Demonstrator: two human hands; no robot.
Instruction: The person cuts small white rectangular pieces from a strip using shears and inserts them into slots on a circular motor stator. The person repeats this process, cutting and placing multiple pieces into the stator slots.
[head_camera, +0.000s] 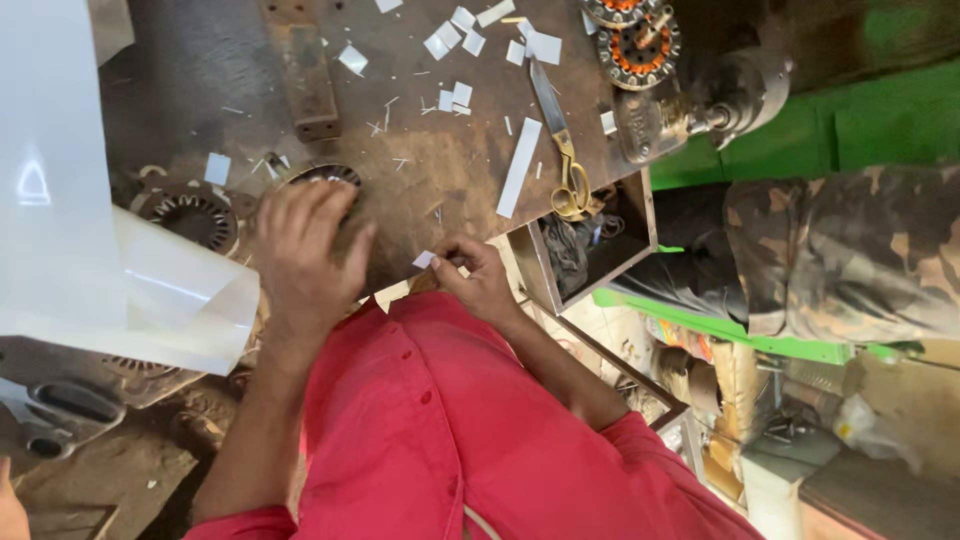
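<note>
I see my left hand (305, 250) spread, fingers apart, pressing down on a round dark metal stator core (325, 176) near the front edge of the worn brown wooden workbench (440, 170). Just right of that core, my right hand (480, 280) has fingertips pinched on a small white paper slip (424, 260). Farther right of the core lie brass-handled scissors (565, 165) and a long white paper strip (519, 167)
</note>
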